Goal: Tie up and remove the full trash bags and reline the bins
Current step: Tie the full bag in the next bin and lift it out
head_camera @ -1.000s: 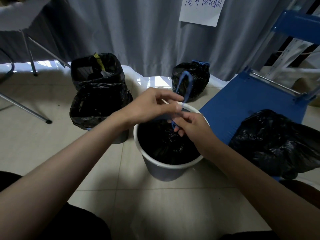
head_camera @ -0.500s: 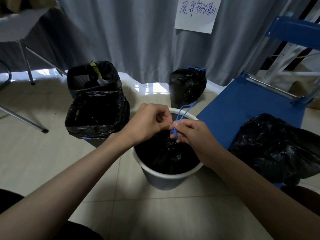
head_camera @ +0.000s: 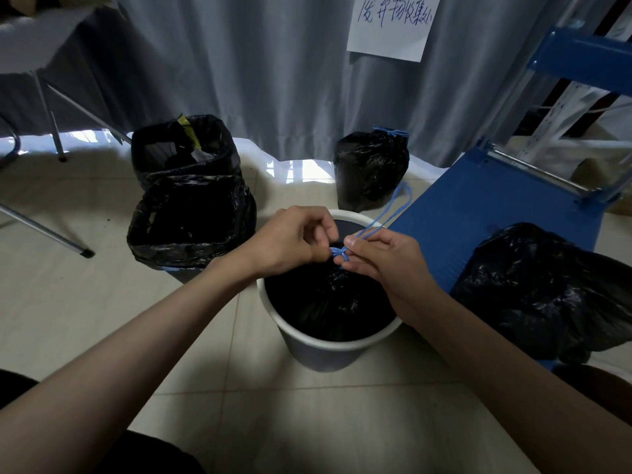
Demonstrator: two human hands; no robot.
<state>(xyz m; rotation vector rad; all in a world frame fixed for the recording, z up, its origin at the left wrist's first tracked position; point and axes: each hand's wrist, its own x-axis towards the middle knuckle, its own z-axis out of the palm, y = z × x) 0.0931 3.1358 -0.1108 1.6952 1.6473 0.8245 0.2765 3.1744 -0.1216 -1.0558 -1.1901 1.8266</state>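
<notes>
A white round bin point(head_camera: 328, 350) stands on the floor in front of me with a gathered black trash bag point(head_camera: 328, 302) inside it. The bag's blue drawstring point(head_camera: 393, 208) is knotted at the bag's neck, and a loop of it sticks out to the upper right. My left hand point(head_camera: 290, 239) pinches the drawstring at the knot from the left. My right hand point(head_camera: 379, 256) pinches it from the right, fingertips nearly touching the left hand's.
Two bins lined with black bags point(head_camera: 191, 220) point(head_camera: 181, 148) stand to the left. A tied black bag point(head_camera: 371, 169) sits by the grey curtain. A loose black bag point(head_camera: 554, 289) lies on a blue platform point(head_camera: 478, 206) at right. Metal table legs point(head_camera: 44, 230) are far left.
The hands have come lower and closer together over the bin. The tall blue loop has been pulled down into a tight knot at the bag's neck, with a smaller loop left at the upper right.
</notes>
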